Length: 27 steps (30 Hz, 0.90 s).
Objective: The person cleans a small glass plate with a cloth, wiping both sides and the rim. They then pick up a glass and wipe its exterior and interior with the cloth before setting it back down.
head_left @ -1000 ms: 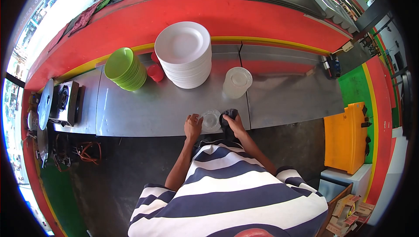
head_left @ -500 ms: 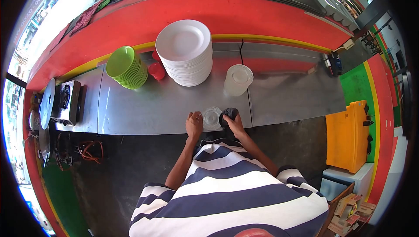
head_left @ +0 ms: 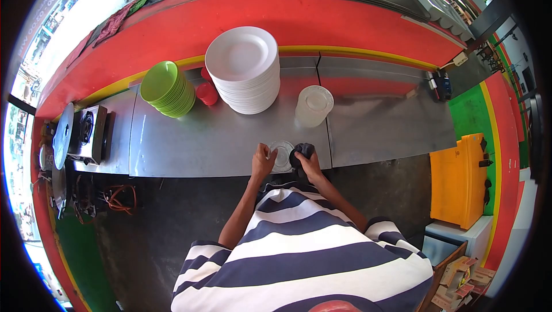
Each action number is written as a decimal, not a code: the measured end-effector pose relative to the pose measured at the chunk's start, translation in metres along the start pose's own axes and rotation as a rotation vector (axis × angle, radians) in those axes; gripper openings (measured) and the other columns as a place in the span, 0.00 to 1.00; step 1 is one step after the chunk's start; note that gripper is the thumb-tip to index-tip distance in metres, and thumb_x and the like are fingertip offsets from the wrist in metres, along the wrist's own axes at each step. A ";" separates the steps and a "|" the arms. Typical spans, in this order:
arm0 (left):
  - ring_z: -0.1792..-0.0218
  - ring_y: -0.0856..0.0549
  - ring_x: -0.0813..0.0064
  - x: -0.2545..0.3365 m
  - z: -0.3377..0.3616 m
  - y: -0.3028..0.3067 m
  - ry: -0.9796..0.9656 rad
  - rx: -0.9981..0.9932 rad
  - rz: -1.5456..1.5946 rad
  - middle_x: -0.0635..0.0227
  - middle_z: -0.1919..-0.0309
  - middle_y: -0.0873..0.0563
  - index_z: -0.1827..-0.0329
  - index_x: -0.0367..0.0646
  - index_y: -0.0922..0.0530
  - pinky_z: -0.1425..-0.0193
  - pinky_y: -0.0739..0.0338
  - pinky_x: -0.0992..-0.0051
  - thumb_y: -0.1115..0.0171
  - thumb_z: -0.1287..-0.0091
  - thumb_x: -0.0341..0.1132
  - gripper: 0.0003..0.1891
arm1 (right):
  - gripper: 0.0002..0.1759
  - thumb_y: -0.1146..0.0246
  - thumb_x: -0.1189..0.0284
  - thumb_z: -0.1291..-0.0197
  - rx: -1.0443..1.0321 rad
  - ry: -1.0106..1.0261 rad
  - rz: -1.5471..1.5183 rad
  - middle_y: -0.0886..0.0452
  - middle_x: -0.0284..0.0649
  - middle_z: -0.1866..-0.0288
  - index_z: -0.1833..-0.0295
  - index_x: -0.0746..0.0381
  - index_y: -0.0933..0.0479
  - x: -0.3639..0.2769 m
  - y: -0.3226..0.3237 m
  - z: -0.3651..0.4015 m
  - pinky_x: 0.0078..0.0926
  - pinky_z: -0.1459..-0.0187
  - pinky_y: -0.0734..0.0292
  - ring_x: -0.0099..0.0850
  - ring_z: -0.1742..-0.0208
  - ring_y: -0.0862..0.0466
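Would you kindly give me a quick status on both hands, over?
Left hand gripping small clear round dish at steel counter edge. Right hand holding dark cloth beside it. Nothing between them.

A small clear dish (head_left: 282, 155), round and see-through with a pale rim, is held at its left edge by the left hand (head_left: 263, 161), near the front edge of the steel bench (head_left: 201, 139). Whether it is lifted off the bench or tilted cannot be told. A dark cloth (head_left: 303, 151), bunched into a wad, is gripped in the right hand (head_left: 311, 166) and is pressed against the dish's right side.
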<state>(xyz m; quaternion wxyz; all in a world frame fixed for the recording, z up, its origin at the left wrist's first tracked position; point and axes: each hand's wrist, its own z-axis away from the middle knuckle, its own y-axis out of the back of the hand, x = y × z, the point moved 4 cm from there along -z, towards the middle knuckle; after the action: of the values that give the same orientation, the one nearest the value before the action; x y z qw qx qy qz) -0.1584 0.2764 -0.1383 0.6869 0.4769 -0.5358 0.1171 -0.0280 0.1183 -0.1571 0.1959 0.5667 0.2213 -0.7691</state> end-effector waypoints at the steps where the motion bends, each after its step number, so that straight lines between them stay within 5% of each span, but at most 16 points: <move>1: 0.76 0.20 0.66 0.005 0.000 -0.002 -0.016 -0.022 0.031 0.64 0.77 0.22 0.60 0.40 0.30 0.69 0.25 0.66 0.25 0.38 0.42 0.21 | 0.12 0.32 0.75 0.38 0.002 -0.005 -0.002 0.20 0.34 0.57 0.51 0.62 0.25 0.001 0.001 0.000 0.26 0.49 0.24 0.26 0.54 0.20; 4: 0.79 0.24 0.71 0.019 0.003 -0.017 0.090 -0.119 0.395 0.66 0.78 0.25 0.60 0.41 0.33 0.72 0.28 0.66 0.29 0.33 0.44 0.21 | 0.18 0.31 0.72 0.39 0.006 -0.058 0.002 0.20 0.37 0.52 0.46 0.63 0.26 0.004 0.005 -0.001 0.29 0.44 0.25 0.29 0.49 0.20; 7: 0.73 0.22 0.76 0.029 0.003 -0.017 0.120 -0.197 0.310 0.68 0.75 0.24 0.57 0.41 0.31 0.69 0.27 0.67 0.33 0.30 0.44 0.19 | 0.21 0.30 0.71 0.39 0.027 -0.055 0.044 0.21 0.39 0.50 0.43 0.64 0.26 -0.005 0.007 0.004 0.30 0.42 0.26 0.30 0.47 0.21; 13: 0.38 0.24 0.68 0.055 0.003 -0.023 0.207 -0.422 0.826 0.58 0.46 0.21 0.25 0.44 0.36 0.35 0.30 0.66 0.49 0.25 0.60 0.35 | 0.23 0.30 0.68 0.38 -0.013 0.110 0.134 0.21 0.42 0.47 0.41 0.65 0.26 -0.047 0.005 0.015 0.32 0.40 0.27 0.33 0.45 0.20; 16: 0.32 0.28 0.62 0.099 0.012 -0.015 0.513 -0.490 1.431 0.54 0.36 0.24 0.20 0.47 0.42 0.26 0.37 0.61 0.59 0.25 0.68 0.41 | 0.25 0.30 0.68 0.37 -0.029 0.382 0.374 0.23 0.49 0.42 0.38 0.66 0.28 -0.079 -0.006 0.027 0.37 0.37 0.29 0.40 0.40 0.22; 18: 0.32 0.27 0.61 0.112 0.008 -0.010 0.521 -0.459 1.518 0.54 0.35 0.25 0.20 0.48 0.42 0.25 0.36 0.58 0.59 0.26 0.69 0.41 | 0.30 0.32 0.67 0.37 -0.109 0.527 0.499 0.30 0.56 0.33 0.32 0.67 0.31 -0.114 -0.023 0.041 0.43 0.31 0.33 0.50 0.31 0.28; 22: 0.37 0.22 0.59 0.116 0.002 -0.018 0.462 -0.509 1.629 0.56 0.36 0.24 0.21 0.53 0.40 0.32 0.27 0.55 0.62 0.26 0.69 0.39 | 0.33 0.34 0.63 0.34 -0.341 0.704 0.710 0.34 0.52 0.27 0.28 0.65 0.33 -0.138 -0.047 0.057 0.44 0.28 0.36 0.52 0.27 0.32; 27: 0.40 0.20 0.57 0.123 0.000 -0.016 0.414 -0.567 1.742 0.54 0.40 0.21 0.26 0.50 0.33 0.35 0.24 0.56 0.60 0.24 0.64 0.34 | 0.33 0.34 0.71 0.41 -0.375 0.706 0.689 0.32 0.48 0.27 0.29 0.62 0.31 -0.154 -0.053 0.056 0.46 0.26 0.37 0.49 0.25 0.33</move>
<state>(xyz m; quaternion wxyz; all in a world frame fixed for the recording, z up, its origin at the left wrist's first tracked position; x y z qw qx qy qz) -0.0988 0.2250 -0.0429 0.5296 -0.3075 -0.5797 0.5375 -0.0582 0.1384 0.0113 0.4490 0.7863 0.2086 -0.3696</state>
